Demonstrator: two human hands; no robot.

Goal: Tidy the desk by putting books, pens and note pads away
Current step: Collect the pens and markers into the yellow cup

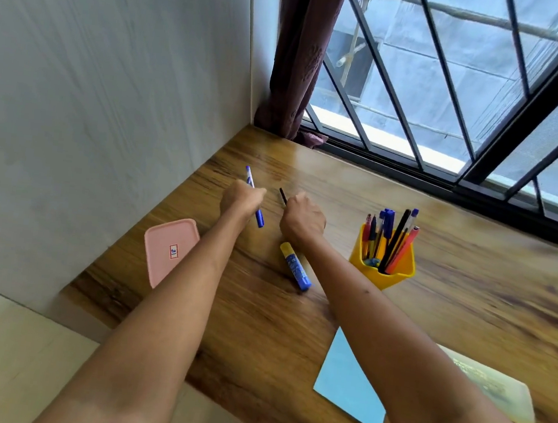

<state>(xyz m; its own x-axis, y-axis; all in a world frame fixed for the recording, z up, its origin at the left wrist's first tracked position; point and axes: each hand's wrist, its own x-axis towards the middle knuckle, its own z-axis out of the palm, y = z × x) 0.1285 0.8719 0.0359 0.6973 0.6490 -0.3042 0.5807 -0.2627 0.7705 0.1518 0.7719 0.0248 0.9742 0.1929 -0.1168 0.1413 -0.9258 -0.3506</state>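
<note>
Head view, the only one: left hand (pixel 242 197) curled round a blue pen (pixel 259 217), fingers closed on the barrel near its middle, capped end poking out beyond the knuckles toward the wall corner, other end jutting back below the hand toward the forearm, likely gripped mid-shaft to lift it clean off the wooden desk (pixel 468 293). Right hand (pixel 301 217) just beside the left, also closed, fingers wrapped on a dark pen or pencil (pixel 283 196) with only a short dark tip showing past the knuckles; rest of it hidden inside the fist, so exact kind hard to tell. Just behind the right wrist, touching the desk, a yellow-and-blue marker (pixel 295 266) lying flat, not yet gathered. Off to the right of the right hand, a yellow pen holder (pixel 381 273) standing upright and already packed with pens, apparently the place meant for both held pens. Under the right forearm, nearer the body, a light blue note pad (pixel 345 383) lying flat, and beside it a pale book or pad (pixel 500 389), partly hidden by the arm, both seemingly waiting to be put away. Left of the left forearm, a pink lid-like case (pixel 168 249) flat near the wall. Beyond both hands, a barred window (pixel 455 92) and a dark curtain (pixel 300 58) bunched in the corner
</note>
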